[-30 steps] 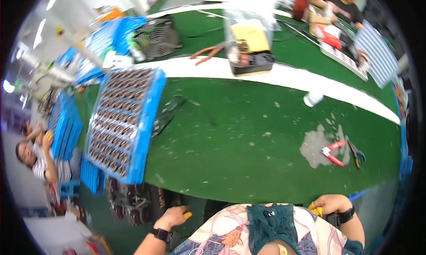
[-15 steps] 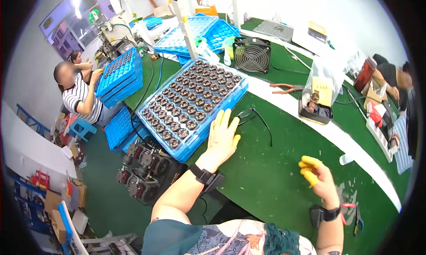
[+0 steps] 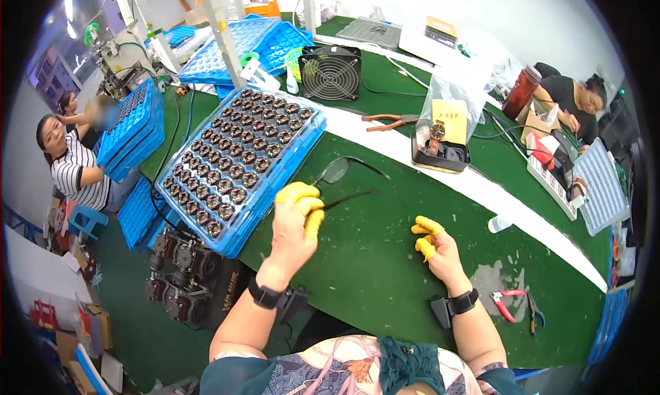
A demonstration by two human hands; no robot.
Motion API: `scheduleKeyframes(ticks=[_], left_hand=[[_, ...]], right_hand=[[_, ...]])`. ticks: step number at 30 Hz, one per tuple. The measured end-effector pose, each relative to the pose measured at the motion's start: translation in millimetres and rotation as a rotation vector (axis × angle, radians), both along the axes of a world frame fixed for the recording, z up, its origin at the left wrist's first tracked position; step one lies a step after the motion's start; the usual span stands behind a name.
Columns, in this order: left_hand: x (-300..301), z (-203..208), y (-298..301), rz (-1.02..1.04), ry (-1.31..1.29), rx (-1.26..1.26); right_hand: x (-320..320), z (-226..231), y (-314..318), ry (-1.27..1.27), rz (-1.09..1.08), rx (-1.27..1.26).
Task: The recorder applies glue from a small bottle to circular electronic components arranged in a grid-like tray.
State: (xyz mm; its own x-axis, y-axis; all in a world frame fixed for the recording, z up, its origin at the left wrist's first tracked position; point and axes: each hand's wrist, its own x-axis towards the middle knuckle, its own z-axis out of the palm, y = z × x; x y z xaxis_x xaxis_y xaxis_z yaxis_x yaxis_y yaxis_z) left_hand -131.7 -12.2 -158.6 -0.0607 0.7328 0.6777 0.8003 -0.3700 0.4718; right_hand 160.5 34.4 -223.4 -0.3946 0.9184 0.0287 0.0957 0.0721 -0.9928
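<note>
In my left hand (image 3: 294,230), which wears yellow finger covers, the fingers are curled and pinch a pair of dark-framed eyeglasses (image 3: 337,171) by the near side. The temples of the glasses stretch out to the right over the green table. Just left of this hand lies a blue tray (image 3: 227,244) under a clear tray, filled with rows of small round copper-and-black parts (image 3: 237,151). My right hand (image 3: 440,252), also in yellow finger covers, hovers above the table to the right. Its fingers are loosely bent, the thumb apart from them, with nothing visible between.
Red-handled cutters (image 3: 507,304) and blue-handled pliers (image 3: 533,314) lie right of my right hand. Farther back are a black fan (image 3: 331,75), orange-handled pliers (image 3: 389,122), a black box (image 3: 440,156) and a small clear bottle (image 3: 500,223). Other people sit at left and far right.
My left hand has gone from flat and spread beside the tray to curled around the eyeglasses' edge. My right hand stays over the table. The whole view has shifted, moving things leftward.
</note>
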Motion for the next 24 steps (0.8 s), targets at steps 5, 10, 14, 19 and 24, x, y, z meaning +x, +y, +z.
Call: scheduleKeyframes(ticks=[5,10,14,19,24], left_hand=[[29.3,24.1,-35.5,-0.372,-0.182,-0.226],[47.3,27.7,-57.3,-0.626,-0.689,-0.559],[47.1,20.3,-63.1,-0.577,-0.976,-0.472],[53.8,14.9,-66.3,-0.583,-1.283,-0.383],[49.5,19.7,-75.1,-0.619,-1.337,-0.370]], right_hand=[[-20.7,42.4,-22.3,0.139,0.053,0.032],[-19.1,63.1,-44.4,0.174,0.251,-0.095],[-17.6,67.3,-49.4,0.317,0.173,-0.242],[-26.4,77.8,-63.1,0.283,0.315,-0.140],[-19.6,93.9,-66.7,0.172,0.227,-0.102]])
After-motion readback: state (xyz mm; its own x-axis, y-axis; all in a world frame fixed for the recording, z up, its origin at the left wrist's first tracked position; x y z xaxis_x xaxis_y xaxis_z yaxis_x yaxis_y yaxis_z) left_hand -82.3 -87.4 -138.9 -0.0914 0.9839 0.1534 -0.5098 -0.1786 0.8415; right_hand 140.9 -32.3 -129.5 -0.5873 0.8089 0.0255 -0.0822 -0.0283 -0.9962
